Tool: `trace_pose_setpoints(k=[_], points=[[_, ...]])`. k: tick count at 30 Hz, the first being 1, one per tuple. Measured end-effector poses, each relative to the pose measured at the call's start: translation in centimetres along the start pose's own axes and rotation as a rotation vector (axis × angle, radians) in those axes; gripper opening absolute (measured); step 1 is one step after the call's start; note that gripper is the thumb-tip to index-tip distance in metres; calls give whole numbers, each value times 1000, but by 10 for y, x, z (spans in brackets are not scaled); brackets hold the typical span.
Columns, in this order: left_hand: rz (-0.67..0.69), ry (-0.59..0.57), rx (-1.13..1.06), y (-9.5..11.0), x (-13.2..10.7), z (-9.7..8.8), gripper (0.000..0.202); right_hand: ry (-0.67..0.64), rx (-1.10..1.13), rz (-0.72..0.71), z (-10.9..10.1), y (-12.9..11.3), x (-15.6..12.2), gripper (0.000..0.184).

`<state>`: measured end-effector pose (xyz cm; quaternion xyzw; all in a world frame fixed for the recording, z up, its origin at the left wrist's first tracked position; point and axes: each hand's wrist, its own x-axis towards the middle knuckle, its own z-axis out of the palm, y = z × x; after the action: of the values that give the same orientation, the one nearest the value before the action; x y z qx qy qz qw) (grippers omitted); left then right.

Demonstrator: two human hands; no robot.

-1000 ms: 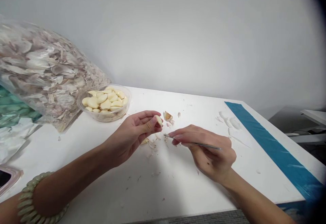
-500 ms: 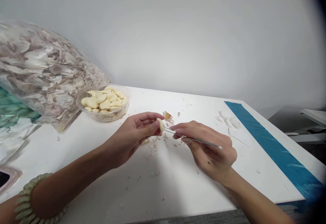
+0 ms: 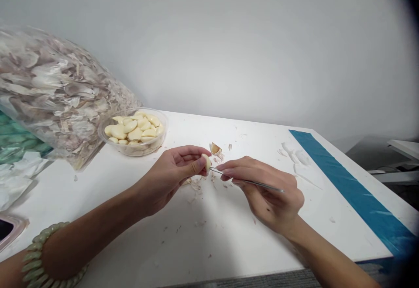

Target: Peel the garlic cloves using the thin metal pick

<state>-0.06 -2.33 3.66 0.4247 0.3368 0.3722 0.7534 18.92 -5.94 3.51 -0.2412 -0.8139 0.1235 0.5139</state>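
On my left forearm [image 3: 98, 224], well back from my left hand [image 3: 178, 166], I wear a pale green bracelet [image 3: 34, 255] of smooth, rounded, elongated segments set side by side in a chunky ring. My right hand [image 3: 268, 187] has a small round spot [image 3: 268, 210] near the thumb's base; my right forearm [image 3: 327, 251] behind it is bare.

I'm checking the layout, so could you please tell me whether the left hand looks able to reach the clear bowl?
Probably yes: the clear bowl sits just beyond the left hand, seemingly uncovered, with nothing tall between them, though that hand is holding a garlic clove.
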Motion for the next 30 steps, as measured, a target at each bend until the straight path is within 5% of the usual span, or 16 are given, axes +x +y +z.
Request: trace_pose_setpoints(k=[30], points=[[12,-1,-29,-2,-1,-1,14,6,-27,-22,0,-1,3,35]])
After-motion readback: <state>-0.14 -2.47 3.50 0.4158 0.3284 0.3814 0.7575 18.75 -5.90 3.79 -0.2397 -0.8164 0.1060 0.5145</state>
